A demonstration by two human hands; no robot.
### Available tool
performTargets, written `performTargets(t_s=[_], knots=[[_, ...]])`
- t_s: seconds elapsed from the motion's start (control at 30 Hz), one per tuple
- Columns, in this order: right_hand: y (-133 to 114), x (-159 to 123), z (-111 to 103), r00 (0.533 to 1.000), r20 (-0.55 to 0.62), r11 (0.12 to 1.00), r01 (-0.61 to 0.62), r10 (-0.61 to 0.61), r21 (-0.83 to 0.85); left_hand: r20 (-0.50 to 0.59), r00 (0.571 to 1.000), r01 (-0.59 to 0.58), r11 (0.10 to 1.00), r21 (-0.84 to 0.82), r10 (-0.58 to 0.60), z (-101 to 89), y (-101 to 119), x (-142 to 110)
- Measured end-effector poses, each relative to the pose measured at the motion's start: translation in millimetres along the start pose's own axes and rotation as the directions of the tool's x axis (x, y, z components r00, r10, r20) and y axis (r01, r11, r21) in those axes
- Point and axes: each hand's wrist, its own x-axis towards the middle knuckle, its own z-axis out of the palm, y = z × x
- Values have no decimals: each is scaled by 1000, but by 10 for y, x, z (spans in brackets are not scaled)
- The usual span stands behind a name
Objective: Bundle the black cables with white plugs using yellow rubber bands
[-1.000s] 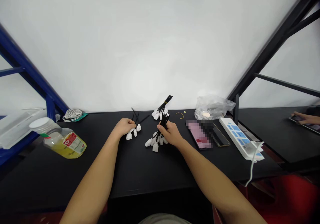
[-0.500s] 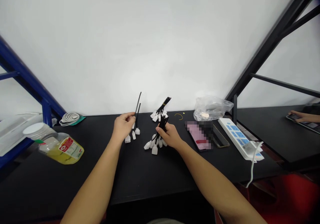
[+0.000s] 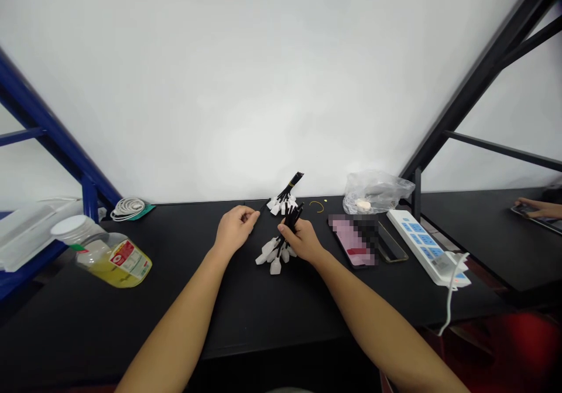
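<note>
My right hand is closed around a bundle of short black cables, whose white connectors fan out below the fist. To its left, my left hand is pinched on a black cable that sticks out past the fingertips toward the upper right. The lower end of that cable is hidden by the hand. Behind both hands lies a second bundle of black cables, tied with a yellow band, its white connectors spread toward me.
Right of my hands lie two phones, a power strip and a clear plastic bag. A loose yellow tie is near the wall. A tilted jar and a coiled white cable are left. Another person's hand shows far right.
My left hand has moved right, closer to the bundle, and the cable in it now leans further right. The loose connectors beside that hand no longer show. My right hand keeps its grip.
</note>
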Motion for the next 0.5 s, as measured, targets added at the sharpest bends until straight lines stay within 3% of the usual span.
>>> performTargets(t_s=[0.07, 0.2, 0.27, 0.37, 0.5], knots=[[-9, 3, -2, 1000, 1, 1000, -6, 6, 3, 7, 999, 34, 990, 135, -35, 42, -104, 33], [-24, 8, 2, 1000, 0, 1000, -10, 10, 23, 175, 983, -3, 941, 338, -60, 202, -201, 31], [-30, 9, 7, 1000, 5, 999, -23, 23, 38, 199, 977, -11, 923, 384, -72, 244, -198, 27], [-32, 10, 13, 998, 36, 996, -57, 55, 65, 139, 988, 24, 953, 302, -69, 223, -164, 33], [-33, 12, 13, 996, 60, 995, -65, 60, 80, 37, 997, 69, 996, -49, -67, 166, -89, 40]])
